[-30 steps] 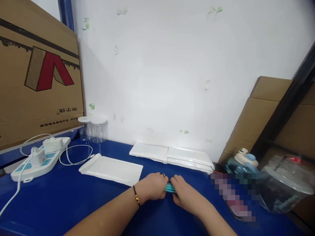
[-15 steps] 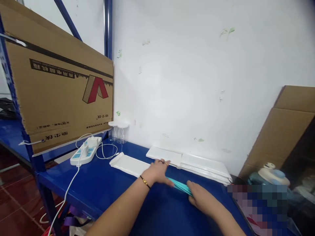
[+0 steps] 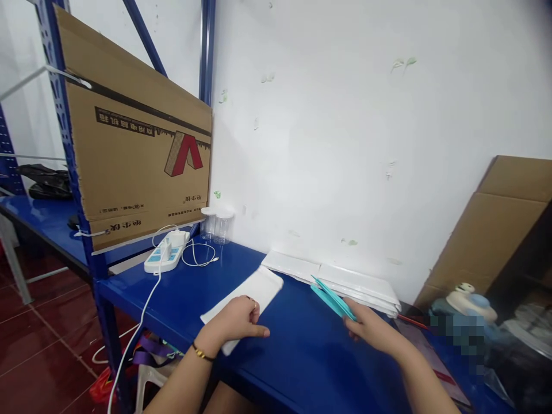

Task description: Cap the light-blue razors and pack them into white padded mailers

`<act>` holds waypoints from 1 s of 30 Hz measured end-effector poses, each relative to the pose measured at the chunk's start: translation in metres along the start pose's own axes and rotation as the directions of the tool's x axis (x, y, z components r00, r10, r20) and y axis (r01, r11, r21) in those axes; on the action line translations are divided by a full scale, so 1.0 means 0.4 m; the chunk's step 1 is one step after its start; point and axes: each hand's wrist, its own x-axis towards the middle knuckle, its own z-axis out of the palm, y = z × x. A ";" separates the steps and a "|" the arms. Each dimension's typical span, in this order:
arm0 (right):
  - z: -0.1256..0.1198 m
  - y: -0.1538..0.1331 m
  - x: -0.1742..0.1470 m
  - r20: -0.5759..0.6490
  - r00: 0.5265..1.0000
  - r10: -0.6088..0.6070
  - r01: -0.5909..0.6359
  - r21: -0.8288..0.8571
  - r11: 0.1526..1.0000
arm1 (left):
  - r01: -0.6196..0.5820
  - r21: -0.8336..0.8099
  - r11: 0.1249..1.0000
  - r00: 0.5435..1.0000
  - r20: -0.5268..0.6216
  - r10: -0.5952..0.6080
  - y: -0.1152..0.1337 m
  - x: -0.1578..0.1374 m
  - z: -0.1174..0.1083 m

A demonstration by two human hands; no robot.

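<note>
My left hand [image 3: 238,319] is over the near half of a flat white mailer-like envelope [image 3: 261,286], fingers curled at its right edge and thumb sticking out to the right. The envelope lies slantwise on the blue tabletop, its near part partly hidden by that hand. Farther right, my right hand [image 3: 366,325] is closed around one end of a thin, folded teal item [image 3: 332,300]. Its layers fan apart toward the far left end; its exact kind does not show. The teal item is held above the table, apart from the envelope.
White flat packets [image 3: 353,283] lie in stacks against the wall. A power strip [image 3: 166,256] with a white cable and two clear jars [image 3: 223,227] stand at the back left. Cardboard panels [image 3: 142,155] rise at left and right. Blurred items [image 3: 466,302] sit at the right.
My left hand has left the teal item and moved left and nearer. The white envelope has turned to a slant. The teal item stays in my right hand, its free end fanned out. The view has shifted left.
</note>
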 end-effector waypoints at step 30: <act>0.104 -0.176 0.055 0.170 0.981 -0.097 0.183 -0.621 0.762 | -0.252 0.060 0.966 0.965 -0.054 0.255 0.044 0.080 0.029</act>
